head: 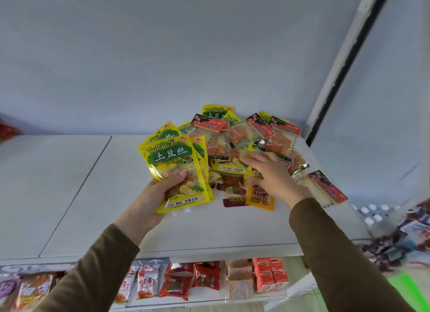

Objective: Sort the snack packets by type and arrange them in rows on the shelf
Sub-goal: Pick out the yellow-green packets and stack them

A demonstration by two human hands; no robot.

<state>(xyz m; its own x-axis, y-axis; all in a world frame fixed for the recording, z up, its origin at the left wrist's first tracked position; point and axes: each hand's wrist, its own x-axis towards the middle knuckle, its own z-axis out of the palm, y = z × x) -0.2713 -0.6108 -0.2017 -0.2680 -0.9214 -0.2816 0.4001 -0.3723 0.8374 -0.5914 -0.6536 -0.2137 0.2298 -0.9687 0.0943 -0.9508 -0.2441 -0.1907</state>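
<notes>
while the left grip [162, 190] clutches yellow packets [176, 172], the right grip [272, 174] rests flat, fingers straight, on the pile [235, 139].

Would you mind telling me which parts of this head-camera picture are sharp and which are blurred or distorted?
Head view: the yellow packets in the left hand read sharply; the right hand is slightly soft; the right edge goods smear badly; wide-angle bending tilts the shelf upright; lighting is even, without harsh glare.

Red cartons [271, 275], white-capped bottles [372, 212]
</notes>
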